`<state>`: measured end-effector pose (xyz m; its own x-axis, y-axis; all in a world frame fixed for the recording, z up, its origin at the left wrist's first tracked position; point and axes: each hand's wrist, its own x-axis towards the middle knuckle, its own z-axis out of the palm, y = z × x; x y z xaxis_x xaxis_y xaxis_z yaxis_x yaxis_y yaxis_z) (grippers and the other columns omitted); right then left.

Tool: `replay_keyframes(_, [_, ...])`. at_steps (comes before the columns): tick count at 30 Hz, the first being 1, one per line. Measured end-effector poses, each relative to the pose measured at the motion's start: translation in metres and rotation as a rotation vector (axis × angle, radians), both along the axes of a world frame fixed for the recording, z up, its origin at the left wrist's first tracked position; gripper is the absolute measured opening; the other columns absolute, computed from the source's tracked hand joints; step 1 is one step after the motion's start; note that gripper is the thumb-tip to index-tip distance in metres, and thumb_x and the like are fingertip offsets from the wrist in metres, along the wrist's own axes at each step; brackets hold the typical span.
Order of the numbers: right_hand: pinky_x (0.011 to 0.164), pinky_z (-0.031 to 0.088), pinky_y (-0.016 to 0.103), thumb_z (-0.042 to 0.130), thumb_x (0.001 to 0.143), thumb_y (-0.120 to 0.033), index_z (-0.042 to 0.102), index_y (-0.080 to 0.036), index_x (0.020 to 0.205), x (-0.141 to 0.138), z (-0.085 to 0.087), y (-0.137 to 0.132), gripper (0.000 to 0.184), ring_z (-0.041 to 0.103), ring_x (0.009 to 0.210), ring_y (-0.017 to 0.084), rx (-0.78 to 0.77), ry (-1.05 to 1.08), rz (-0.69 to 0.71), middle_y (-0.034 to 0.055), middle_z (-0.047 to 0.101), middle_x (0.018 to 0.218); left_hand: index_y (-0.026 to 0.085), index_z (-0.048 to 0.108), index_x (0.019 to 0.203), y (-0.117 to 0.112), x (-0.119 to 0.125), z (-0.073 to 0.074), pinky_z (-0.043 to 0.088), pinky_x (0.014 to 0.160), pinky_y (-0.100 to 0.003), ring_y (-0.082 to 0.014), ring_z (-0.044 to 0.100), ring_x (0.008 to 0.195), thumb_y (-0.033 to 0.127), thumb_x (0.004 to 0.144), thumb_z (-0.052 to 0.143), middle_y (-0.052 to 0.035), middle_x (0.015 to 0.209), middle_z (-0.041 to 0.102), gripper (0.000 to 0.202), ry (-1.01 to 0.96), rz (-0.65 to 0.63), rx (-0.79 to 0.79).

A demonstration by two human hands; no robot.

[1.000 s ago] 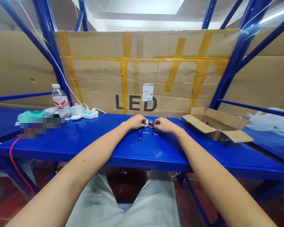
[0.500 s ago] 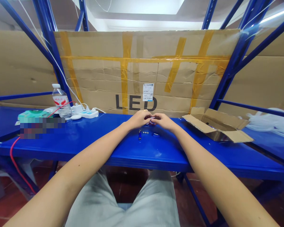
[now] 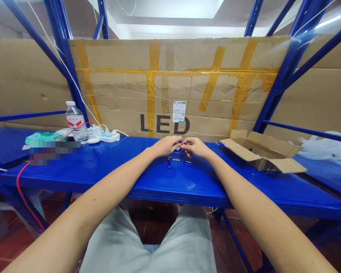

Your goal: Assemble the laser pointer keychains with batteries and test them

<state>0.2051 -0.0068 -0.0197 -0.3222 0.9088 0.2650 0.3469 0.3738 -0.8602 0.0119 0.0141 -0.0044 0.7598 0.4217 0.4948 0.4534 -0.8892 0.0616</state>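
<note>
My left hand point(image 3: 166, 145) and my right hand point(image 3: 196, 147) meet over the blue table, fingertips nearly touching. Both are closed in a pinch around a small shiny reddish-purple piece point(image 3: 179, 149), mostly covered by the fingers; its kind cannot be told. Just in front of them lies a slim blue cylinder point(image 3: 169, 162) with a dark end. Beside it several tiny silver discs point(image 3: 175, 159) sit in a short row. To their right rests a small blue clip point(image 3: 188, 162) that looks like a carabiner.
An open cardboard box point(image 3: 261, 153) stands on the right of the blue table point(image 3: 108, 167). On the left are a water bottle point(image 3: 76, 123), a white power strip point(image 3: 109, 136), a green packet point(image 3: 44, 138) and a red cable point(image 3: 21, 189). A large cardboard panel point(image 3: 125, 91) closes off the back.
The fingers of my right hand have shifted and curled lower, showing more of the reddish piece. The view has moved slightly; the small parts on the table lie as before.
</note>
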Motion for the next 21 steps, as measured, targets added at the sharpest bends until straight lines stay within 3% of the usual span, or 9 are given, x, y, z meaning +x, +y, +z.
replay_keyframes(3, [0.044, 0.038, 0.024, 0.064, 0.079, -0.033, 0.05, -0.019, 0.072, -0.002, -0.004, 0.004, 0.021, 0.049, 0.042, 0.012, 0.126, -0.148, -0.052, -0.0048, 0.053, 0.049, 0.019, 0.057, 0.097, 0.003, -0.001, -0.004, 0.039, 0.067, -0.027, -0.019, 0.059, 0.081, 0.024, 0.094, 0.042, -0.0054, 0.09, 0.066, 0.016, 0.042, 0.068, -0.022])
replay_keyframes(8, [0.051, 0.034, 0.023, 0.062, 0.076, -0.027, 0.044, -0.02, 0.066, -0.01, -0.007, 0.011, 0.022, 0.048, 0.049, 0.011, 0.328, -0.254, -0.176, -0.0049, 0.053, 0.051, 0.018, 0.057, 0.085, 0.011, -0.001, -0.009, 0.039, 0.067, -0.028, -0.0183, 0.058, 0.077, 0.027, 0.094, 0.04, -0.0048, 0.083, 0.065, 0.021, -0.051, 0.112, -0.147])
replay_keyframes(12, [0.054, 0.034, 0.023, 0.061, 0.078, -0.029, 0.046, -0.019, 0.066, -0.01, -0.008, 0.015, 0.021, 0.051, 0.055, 0.012, 0.31, -0.343, -0.181, -0.0025, 0.058, 0.055, 0.018, 0.061, 0.089, 0.016, -0.004, -0.01, 0.04, 0.068, -0.027, -0.0177, 0.059, 0.078, 0.03, 0.09, 0.045, -0.0042, 0.086, 0.067, 0.02, -0.052, 0.149, -0.216])
replay_keyframes(16, [0.054, 0.036, 0.023, 0.061, 0.078, -0.023, 0.053, -0.018, 0.068, -0.004, -0.008, 0.016, 0.014, 0.053, 0.055, 0.013, 0.245, -0.45, -0.231, -0.0009, 0.06, 0.056, 0.02, 0.066, 0.092, 0.016, -0.008, -0.009, 0.039, 0.064, -0.027, -0.0184, 0.059, 0.074, 0.031, 0.086, 0.051, -0.0043, 0.083, 0.069, 0.02, 0.045, 0.218, -0.162])
replay_keyframes(21, [0.05, 0.038, 0.023, 0.061, 0.076, -0.016, 0.057, -0.018, 0.071, -0.001, -0.006, 0.012, 0.007, 0.053, 0.049, 0.012, 0.133, -0.498, -0.217, -0.001, 0.06, 0.054, 0.019, 0.07, 0.082, 0.019, -0.005, -0.008, 0.037, 0.063, -0.026, -0.0175, 0.058, 0.068, 0.017, 0.076, 0.056, -0.0046, 0.076, 0.069, 0.015, 0.207, 0.124, -0.149])
